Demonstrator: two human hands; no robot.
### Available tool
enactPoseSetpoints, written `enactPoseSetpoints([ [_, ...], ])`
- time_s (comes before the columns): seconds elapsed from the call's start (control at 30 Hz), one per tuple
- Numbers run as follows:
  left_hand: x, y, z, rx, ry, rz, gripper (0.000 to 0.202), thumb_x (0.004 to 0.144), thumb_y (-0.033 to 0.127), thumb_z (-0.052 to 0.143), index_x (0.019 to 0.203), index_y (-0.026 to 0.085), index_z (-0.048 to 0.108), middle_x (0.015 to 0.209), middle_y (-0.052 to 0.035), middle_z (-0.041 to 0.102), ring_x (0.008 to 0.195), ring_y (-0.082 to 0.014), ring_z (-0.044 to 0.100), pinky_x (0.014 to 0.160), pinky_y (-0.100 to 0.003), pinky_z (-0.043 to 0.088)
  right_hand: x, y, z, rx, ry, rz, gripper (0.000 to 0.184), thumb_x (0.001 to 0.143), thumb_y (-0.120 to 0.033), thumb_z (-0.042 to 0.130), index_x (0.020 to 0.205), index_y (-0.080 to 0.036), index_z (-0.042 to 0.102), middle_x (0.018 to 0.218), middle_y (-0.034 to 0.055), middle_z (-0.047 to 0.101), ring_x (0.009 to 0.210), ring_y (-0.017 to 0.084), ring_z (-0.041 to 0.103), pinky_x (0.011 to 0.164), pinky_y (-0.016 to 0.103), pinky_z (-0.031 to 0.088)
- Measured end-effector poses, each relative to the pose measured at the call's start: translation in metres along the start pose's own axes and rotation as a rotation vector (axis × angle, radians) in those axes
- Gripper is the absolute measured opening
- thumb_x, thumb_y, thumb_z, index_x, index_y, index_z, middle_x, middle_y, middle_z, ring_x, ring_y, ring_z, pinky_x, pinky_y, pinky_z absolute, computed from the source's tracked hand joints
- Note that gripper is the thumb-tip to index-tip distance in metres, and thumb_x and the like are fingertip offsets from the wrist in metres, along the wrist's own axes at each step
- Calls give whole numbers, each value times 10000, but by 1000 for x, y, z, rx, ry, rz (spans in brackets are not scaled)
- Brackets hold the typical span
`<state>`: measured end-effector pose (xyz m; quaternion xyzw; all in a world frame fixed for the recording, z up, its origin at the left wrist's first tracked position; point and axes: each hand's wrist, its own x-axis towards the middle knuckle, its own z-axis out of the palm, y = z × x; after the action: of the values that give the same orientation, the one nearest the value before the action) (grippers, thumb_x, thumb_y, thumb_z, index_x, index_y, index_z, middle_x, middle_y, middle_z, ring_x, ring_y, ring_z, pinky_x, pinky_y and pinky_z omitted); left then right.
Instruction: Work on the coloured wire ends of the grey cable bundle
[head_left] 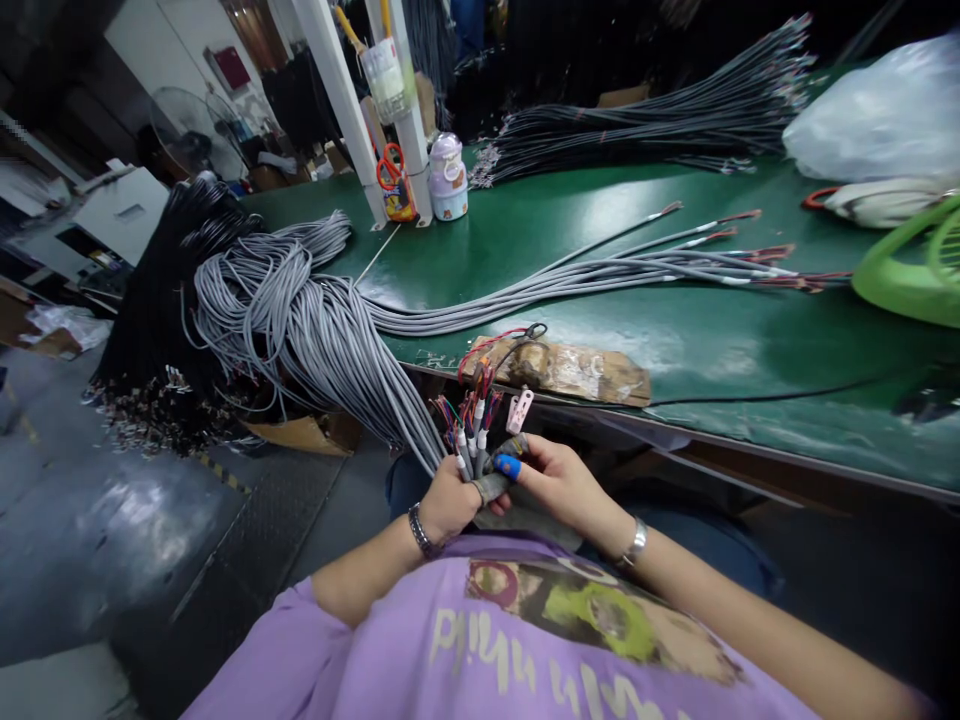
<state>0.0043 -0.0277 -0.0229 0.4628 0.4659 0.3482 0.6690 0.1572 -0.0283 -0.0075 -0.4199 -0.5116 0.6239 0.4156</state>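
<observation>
My left hand (448, 500) is closed around a bundle of grey cables (409, 400) close to their stripped ends. Above the fist, thin coloured wires (480, 395) fan out from white-banded cable ends. My right hand (559, 482) meets the left thumb beside these ends, its thumb and forefinger pinched together. What lies between those fingers, if anything, is too small to make out. A blue cover sits on the right thumb, and grey wrapping covers the right forefinger and the left thumb.
Past my hands, a taped wooden board (600, 375) lies at the green table's (750, 400) edge. More grey cables (540, 290) stretch rightward across it. Black cables (165, 290) hang at left; another black bundle (637, 125) lies behind. A green basket (892, 265) stands right.
</observation>
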Motion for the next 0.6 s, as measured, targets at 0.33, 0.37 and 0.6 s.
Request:
enactPoseSetpoints([
  [0.33, 0, -11, 3, -76, 95, 102, 364, 706, 469, 758, 678, 147, 591, 593, -27, 654, 508, -127, 589, 551, -256, 498, -4, -4, 3, 94, 56, 64, 408, 733, -588, 672, 740, -227, 482, 547, -22, 593, 515, 149, 565, 544, 296, 459],
  [0.37, 1, -12, 2, -82, 100, 98, 364, 704, 469, 759, 678, 147, 591, 590, -27, 652, 505, -129, 589, 549, -258, 498, -4, -4, 3, 99, 45, 65, 404, 729, -582, 679, 743, -226, 489, 568, -15, 608, 537, 155, 578, 562, 302, 469],
  [0.6, 2, -12, 2, -127, 179, 83, 352, 678, 452, 782, 716, 145, 613, 602, -21, 654, 518, -129, 601, 552, -256, 508, -8, 0, -3, 20, 111, 67, 408, 685, -595, 700, 727, -219, 547, 636, 18, 657, 594, 174, 602, 571, 308, 496],
])
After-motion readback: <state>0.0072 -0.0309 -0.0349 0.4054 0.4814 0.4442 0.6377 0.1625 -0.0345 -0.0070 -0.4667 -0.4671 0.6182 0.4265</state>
